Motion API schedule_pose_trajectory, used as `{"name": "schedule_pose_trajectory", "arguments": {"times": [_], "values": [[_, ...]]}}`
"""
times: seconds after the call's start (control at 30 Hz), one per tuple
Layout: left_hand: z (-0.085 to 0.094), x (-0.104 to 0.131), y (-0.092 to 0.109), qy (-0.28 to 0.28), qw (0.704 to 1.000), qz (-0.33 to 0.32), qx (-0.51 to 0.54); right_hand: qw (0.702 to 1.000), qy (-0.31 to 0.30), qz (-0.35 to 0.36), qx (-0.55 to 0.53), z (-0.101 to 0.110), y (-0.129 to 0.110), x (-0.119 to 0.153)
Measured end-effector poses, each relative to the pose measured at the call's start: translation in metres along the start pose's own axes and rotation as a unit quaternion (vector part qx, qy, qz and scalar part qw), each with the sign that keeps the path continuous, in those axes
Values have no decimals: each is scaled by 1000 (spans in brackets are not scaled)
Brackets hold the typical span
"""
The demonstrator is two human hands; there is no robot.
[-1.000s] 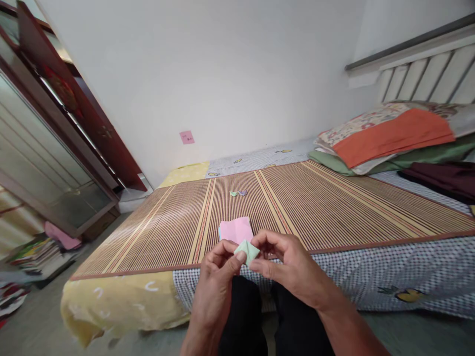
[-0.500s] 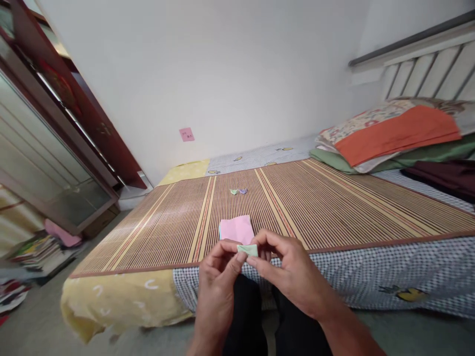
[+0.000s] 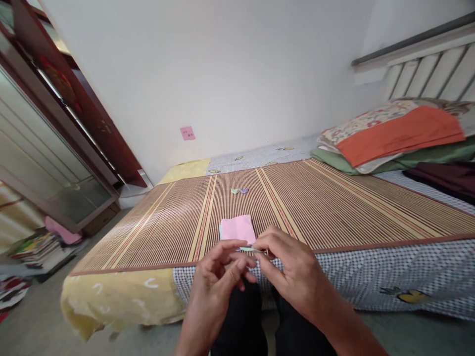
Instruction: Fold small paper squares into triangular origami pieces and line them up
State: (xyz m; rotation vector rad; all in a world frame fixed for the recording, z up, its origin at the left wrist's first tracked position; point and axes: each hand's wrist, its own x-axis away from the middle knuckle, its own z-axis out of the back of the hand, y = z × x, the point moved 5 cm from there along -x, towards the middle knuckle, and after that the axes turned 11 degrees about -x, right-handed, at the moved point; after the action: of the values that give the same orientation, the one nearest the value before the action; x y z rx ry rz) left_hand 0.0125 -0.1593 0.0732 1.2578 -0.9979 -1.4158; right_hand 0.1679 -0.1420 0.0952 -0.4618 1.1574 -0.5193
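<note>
A small folded piece of pale green paper (image 3: pixel 249 249) is held nearly edge-on in front of me, so only a thin strip shows. My right hand (image 3: pixel 291 262) pinches its right end between thumb and fingers. Close to the left end is my left hand (image 3: pixel 222 274), its fingers apart and its thumb off the paper; whether a fingertip touches it is hard to see. Just behind the hands, a stack of square pink paper (image 3: pixel 237 229) lies on the mat, with a blue edge showing at its left. Farther back sit a small green folded paper (image 3: pixel 235 191) and a purple one (image 3: pixel 244 190).
A striped woven mat (image 3: pixel 166 222) covers the bed. Pillows (image 3: pixel 401 136) and dark folded cloth (image 3: pixel 445 178) lie at the right. A pink note (image 3: pixel 187 133) is on the wall. Books (image 3: pixel 37 252) are piled low at the left.
The green paper has tipped from showing its face to nearly edge-on. My left thumb has come off it and the left fingers have spread; my right hand still pinches it.
</note>
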Motion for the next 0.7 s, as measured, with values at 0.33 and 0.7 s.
{"name": "schedule_pose_trajectory", "arguments": {"times": [0.33,0.7], "values": [[2,-2,-11,84,989,48,115,996,52,79,3,-4,-8,12],[7,0,-4,77,994,-10,76,986,104,1,-127,-3,3,9]]}}
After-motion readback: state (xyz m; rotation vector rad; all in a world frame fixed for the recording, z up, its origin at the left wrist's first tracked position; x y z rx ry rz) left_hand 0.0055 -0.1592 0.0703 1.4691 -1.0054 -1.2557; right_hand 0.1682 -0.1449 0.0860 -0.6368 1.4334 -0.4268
